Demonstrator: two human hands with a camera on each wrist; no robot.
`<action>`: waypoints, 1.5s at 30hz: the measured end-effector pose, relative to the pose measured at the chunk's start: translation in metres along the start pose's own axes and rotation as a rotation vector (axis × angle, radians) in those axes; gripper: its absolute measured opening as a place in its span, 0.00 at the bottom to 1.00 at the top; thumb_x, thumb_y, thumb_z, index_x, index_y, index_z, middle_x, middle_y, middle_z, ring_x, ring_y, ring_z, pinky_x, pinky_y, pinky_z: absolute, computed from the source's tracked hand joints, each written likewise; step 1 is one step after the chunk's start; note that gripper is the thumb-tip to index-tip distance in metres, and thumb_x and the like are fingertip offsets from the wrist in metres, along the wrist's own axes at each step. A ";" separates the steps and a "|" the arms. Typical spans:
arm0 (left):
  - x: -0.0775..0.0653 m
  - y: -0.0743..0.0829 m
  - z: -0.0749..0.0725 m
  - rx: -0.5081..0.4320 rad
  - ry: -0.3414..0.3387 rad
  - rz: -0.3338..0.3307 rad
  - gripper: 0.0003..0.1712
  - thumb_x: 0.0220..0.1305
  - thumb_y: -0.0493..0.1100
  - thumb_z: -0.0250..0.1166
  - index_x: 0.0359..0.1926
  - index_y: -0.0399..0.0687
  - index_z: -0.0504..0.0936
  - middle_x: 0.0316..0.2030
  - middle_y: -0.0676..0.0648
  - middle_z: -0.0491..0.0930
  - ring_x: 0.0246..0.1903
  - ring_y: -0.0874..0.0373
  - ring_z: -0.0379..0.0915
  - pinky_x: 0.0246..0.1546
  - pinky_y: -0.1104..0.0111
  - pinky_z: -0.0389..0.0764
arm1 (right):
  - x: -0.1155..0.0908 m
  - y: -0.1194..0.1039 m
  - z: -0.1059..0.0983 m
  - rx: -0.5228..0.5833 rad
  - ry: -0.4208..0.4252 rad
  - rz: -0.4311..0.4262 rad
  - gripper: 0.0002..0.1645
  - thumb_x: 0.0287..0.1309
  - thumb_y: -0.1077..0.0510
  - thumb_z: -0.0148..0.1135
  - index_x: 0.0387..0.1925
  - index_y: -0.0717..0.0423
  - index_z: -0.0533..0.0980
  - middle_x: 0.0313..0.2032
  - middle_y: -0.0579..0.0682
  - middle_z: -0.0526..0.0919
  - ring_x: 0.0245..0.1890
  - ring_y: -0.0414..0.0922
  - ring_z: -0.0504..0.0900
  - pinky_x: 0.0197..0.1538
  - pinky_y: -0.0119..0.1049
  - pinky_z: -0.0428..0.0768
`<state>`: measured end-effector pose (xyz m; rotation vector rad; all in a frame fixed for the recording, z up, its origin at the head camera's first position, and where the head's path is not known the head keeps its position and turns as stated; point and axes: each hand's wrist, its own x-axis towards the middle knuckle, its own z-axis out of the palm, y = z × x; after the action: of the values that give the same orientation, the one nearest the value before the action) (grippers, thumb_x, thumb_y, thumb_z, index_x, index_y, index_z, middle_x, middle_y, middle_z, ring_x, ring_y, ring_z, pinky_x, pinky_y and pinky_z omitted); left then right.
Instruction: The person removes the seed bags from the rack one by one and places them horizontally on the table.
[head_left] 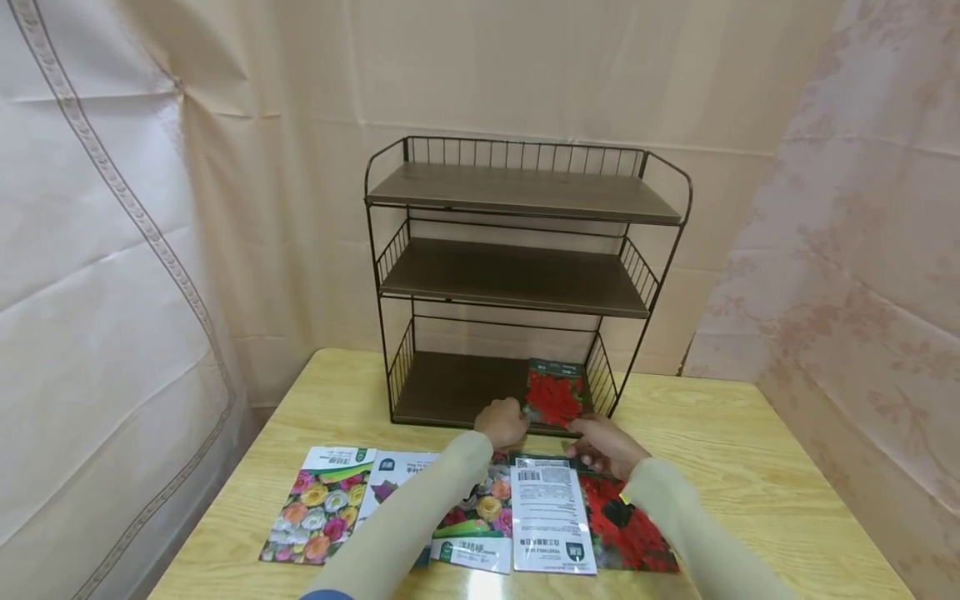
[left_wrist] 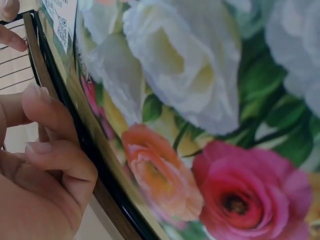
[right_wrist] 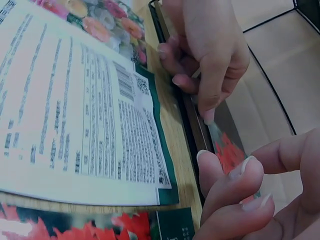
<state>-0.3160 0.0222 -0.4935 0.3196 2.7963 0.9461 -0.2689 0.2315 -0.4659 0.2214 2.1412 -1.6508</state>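
Note:
A seed packet with red flowers (head_left: 553,395) lies at the right end of the rack's bottom shelf (head_left: 457,387). My left hand (head_left: 502,423) holds it at the lower left corner; in the right wrist view, a fingertip of that left hand (right_wrist: 215,60) meets the packet's edge. At the lower right corner my right hand (head_left: 609,447) pinches the same packet (right_wrist: 230,155), its other fingers loosely bent. The left wrist view shows curled fingers of my left hand (left_wrist: 55,170) beside the shelf's front edge, while the part gripping the packet is hidden there.
The black wire rack (head_left: 525,304) has three brown shelves. Along the table's (head_left: 750,483) front lie several more packets: mixed flowers (head_left: 318,508), a white one with purple (head_left: 386,483), upside-down mixed flowers (head_left: 487,508), a text side (head_left: 551,517) and red flowers (head_left: 637,537). Curtains hang behind.

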 end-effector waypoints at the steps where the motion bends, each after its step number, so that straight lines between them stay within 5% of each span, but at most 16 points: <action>1: 0.000 0.000 0.001 0.001 0.005 0.000 0.22 0.75 0.47 0.59 0.20 0.49 0.73 0.18 0.49 0.77 0.11 0.57 0.75 0.16 0.62 0.75 | 0.001 0.000 0.000 0.002 0.000 0.003 0.36 0.76 0.52 0.50 0.76 0.65 0.54 0.29 0.54 0.84 0.16 0.36 0.67 0.20 0.27 0.65; 4: 0.002 0.000 0.004 0.010 0.013 -0.012 0.17 0.75 0.49 0.61 0.43 0.37 0.81 0.25 0.46 0.81 0.11 0.57 0.75 0.18 0.61 0.77 | 0.004 0.002 0.001 0.009 0.000 0.013 0.35 0.76 0.52 0.50 0.76 0.65 0.57 0.30 0.54 0.84 0.17 0.36 0.67 0.21 0.27 0.65; 7: 0.003 0.002 0.006 0.011 0.027 -0.045 0.36 0.75 0.52 0.61 0.68 0.28 0.65 0.25 0.44 0.81 0.12 0.56 0.76 0.21 0.61 0.78 | 0.006 0.002 0.001 0.002 0.000 0.015 0.35 0.76 0.53 0.49 0.75 0.66 0.57 0.29 0.54 0.84 0.17 0.36 0.67 0.21 0.27 0.65; 9: 0.004 0.003 0.006 0.002 0.032 -0.071 0.45 0.75 0.54 0.61 0.75 0.27 0.53 0.25 0.43 0.81 0.13 0.55 0.76 0.22 0.59 0.78 | 0.006 0.001 0.002 0.000 -0.001 0.016 0.35 0.76 0.53 0.49 0.75 0.66 0.57 0.29 0.54 0.84 0.17 0.36 0.67 0.21 0.27 0.65; 17: 0.005 0.003 0.005 0.011 0.026 -0.095 0.39 0.76 0.56 0.60 0.70 0.28 0.62 0.31 0.40 0.82 0.13 0.54 0.76 0.20 0.60 0.78 | 0.009 0.003 0.004 0.018 -0.010 0.017 0.36 0.75 0.54 0.49 0.76 0.66 0.55 0.26 0.51 0.82 0.17 0.36 0.66 0.20 0.27 0.64; 24: 0.002 0.000 0.003 -0.021 -0.022 -0.026 0.17 0.77 0.52 0.59 0.41 0.44 0.85 0.32 0.45 0.85 0.13 0.56 0.76 0.18 0.62 0.76 | 0.009 0.005 0.007 0.031 0.033 0.035 0.28 0.73 0.53 0.52 0.64 0.69 0.66 0.26 0.51 0.82 0.17 0.36 0.67 0.21 0.26 0.64; 30: 0.002 0.000 0.003 -0.037 -0.016 -0.032 0.15 0.74 0.52 0.64 0.41 0.44 0.86 0.34 0.45 0.86 0.13 0.56 0.77 0.18 0.62 0.77 | 0.008 0.004 0.011 0.069 0.039 0.046 0.26 0.72 0.53 0.51 0.62 0.67 0.67 0.26 0.51 0.82 0.17 0.36 0.66 0.20 0.25 0.64; 38: 0.006 -0.007 0.002 0.002 0.020 -0.064 0.29 0.65 0.60 0.71 0.48 0.39 0.82 0.37 0.43 0.87 0.17 0.55 0.77 0.21 0.60 0.77 | 0.011 0.005 0.014 0.070 0.023 0.043 0.22 0.76 0.52 0.49 0.54 0.68 0.73 0.24 0.47 0.79 0.17 0.34 0.65 0.20 0.24 0.62; 45: 0.002 -0.006 0.000 -0.024 -0.035 0.015 0.28 0.74 0.63 0.60 0.53 0.46 0.88 0.30 0.49 0.88 0.16 0.57 0.76 0.19 0.62 0.77 | 0.011 0.006 0.017 0.066 0.066 0.032 0.17 0.76 0.55 0.51 0.44 0.66 0.78 0.24 0.47 0.79 0.17 0.35 0.65 0.21 0.25 0.63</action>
<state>-0.3191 0.0177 -0.4973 0.3504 2.7524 0.9669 -0.2727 0.2156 -0.4796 0.3326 2.1209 -1.7201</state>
